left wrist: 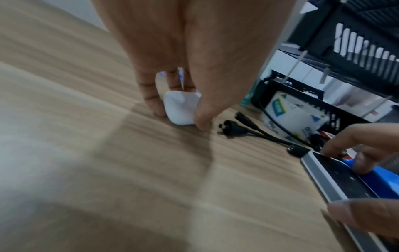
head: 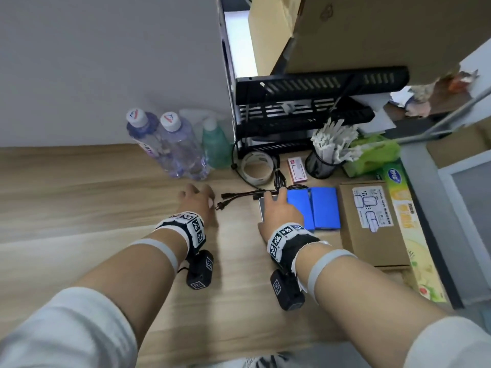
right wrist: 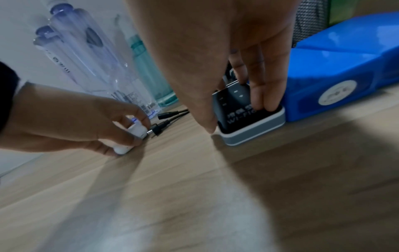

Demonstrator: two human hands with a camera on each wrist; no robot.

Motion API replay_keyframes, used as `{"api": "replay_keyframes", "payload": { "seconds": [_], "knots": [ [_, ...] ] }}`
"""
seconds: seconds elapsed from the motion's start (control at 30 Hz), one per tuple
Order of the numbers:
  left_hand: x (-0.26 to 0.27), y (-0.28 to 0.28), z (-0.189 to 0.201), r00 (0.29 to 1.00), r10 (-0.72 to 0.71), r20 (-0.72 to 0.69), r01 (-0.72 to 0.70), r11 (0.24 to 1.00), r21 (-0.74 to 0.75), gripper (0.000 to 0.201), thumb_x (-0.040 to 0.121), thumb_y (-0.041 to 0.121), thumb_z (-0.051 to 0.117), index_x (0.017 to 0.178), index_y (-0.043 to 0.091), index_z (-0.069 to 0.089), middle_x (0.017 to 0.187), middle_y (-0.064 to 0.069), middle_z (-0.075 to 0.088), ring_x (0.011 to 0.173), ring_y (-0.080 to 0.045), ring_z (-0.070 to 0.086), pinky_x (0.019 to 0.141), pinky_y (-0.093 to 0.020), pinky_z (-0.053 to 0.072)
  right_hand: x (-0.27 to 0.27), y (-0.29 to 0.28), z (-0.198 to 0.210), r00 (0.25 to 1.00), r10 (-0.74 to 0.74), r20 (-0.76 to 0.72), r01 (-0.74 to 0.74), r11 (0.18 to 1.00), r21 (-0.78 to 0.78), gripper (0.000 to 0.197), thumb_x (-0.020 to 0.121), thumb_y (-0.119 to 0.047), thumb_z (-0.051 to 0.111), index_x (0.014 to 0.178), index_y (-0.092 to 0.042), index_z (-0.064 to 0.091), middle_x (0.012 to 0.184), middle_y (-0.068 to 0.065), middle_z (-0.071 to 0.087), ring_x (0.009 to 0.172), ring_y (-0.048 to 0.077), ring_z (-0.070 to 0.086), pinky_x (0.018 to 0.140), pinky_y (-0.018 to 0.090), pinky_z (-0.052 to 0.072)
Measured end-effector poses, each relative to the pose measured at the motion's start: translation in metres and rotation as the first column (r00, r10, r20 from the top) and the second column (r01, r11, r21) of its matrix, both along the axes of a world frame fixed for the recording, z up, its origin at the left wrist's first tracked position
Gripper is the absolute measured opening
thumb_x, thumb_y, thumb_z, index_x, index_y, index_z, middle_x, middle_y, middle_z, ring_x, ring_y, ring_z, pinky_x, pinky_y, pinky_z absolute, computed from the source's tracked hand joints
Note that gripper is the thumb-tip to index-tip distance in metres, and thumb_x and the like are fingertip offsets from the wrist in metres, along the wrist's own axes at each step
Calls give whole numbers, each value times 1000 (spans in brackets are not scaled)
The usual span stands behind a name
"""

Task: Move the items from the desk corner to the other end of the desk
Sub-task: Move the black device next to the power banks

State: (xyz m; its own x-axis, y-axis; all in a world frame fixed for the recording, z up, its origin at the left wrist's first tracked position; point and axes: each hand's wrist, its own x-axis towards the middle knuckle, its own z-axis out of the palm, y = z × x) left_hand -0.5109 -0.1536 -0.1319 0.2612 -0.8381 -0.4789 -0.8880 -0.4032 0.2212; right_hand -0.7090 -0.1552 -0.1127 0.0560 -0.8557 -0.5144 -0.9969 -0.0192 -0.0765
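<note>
My left hand (head: 198, 199) pinches a small white case (left wrist: 180, 107) between thumb and fingers; the case still sits on the wooden desk (head: 106, 197). To its right, my right hand (head: 276, 205) grips a flat Wi-Fi device (right wrist: 257, 131) with a black top and grey rim, thumb at its left edge and fingers (right wrist: 265, 95) on its right side. The device lies flat against two blue boxes (head: 316, 208). Loose black cables (head: 239, 197) with plugs lie between the two hands. In the head view the case is hidden under my left hand.
Two clear water bottles (head: 170, 144) and a green spray bottle (head: 215, 147) stand by the wall. Nearby are a tape roll (head: 256, 167), pink box (head: 297, 168), mesh cup (head: 320, 163), cardboard box (head: 369, 224) and black rack (head: 305, 110).
</note>
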Motion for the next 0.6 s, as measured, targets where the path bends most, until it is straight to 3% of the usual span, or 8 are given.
{"api": "replay_keyframes", "payload": {
  "seconds": [0.07,0.13,0.2,0.3,0.37,0.43,0.5,0.6],
  "knots": [
    [8,9,1,999,42,-4,-42,997,65,38,83,17,70,117,22,55,123,-15,43,114,-40,45,96,-42,44,5,2,-1,1000,-3,-4,3,1000,-14,72,78,-13,68,139,-28,33,141,13,22,71,29,55,60,32,42],
    [16,17,3,994,98,-50,-93,991,94,39,78,16,71,112,20,52,117,-15,49,102,-36,54,85,-38,48,10,6,-1,1000,-18,-4,18,1000,-6,72,76,-9,67,137,-30,34,136,14,26,66,28,51,59,31,44],
    [24,24,3,977,170,-129,-162,984,69,34,78,14,69,106,18,51,104,-11,58,87,-30,57,74,-33,45,14,10,-1,999,-33,-19,33,999,27,76,76,-8,66,139,-30,30,135,17,30,75,29,55,61,33,46],
    [37,33,8,928,266,-262,-253,964,83,33,80,20,77,103,18,54,96,-6,63,89,-29,61,74,-33,51,22,15,2,997,-72,3,72,995,75,75,75,-22,72,136,-25,28,127,14,38,96,30,59,65,34,45],
    [49,42,9,867,335,-369,-319,942,107,32,74,22,83,94,20,58,103,-11,68,95,-32,66,80,-43,60,32,20,5,997,-72,9,71,993,93,80,71,-34,75,135,-20,29,124,12,42,105,30,57,68,35,46],
    [65,54,14,783,417,-462,-408,904,125,28,74,17,83,89,20,61,103,-15,69,95,-35,69,74,-52,62,48,27,9,995,-81,54,76,993,91,83,70,-43,74,134,-14,31,123,11,48,114,31,53,77,37,49],
    [82,71,27,728,461,-507,-472,874,116,24,80,12,80,96,15,61,98,-13,69,82,-29,69,67,-45,64,72,34,13,983,-99,157,86,992,93,77,70,-49,70,129,-13,36,116,10,58,114,31,53,81,36,51],
    [118,104,50,634,513,-579,-568,817,102,24,88,11,74,107,9,59,98,-20,70,63,-21,67,54,-31,58,121,38,25,923,-154,352,106,983,151,82,67,-57,64,131,-13,38,110,7,65,103,30,61,74,30,47]
  ]
}}
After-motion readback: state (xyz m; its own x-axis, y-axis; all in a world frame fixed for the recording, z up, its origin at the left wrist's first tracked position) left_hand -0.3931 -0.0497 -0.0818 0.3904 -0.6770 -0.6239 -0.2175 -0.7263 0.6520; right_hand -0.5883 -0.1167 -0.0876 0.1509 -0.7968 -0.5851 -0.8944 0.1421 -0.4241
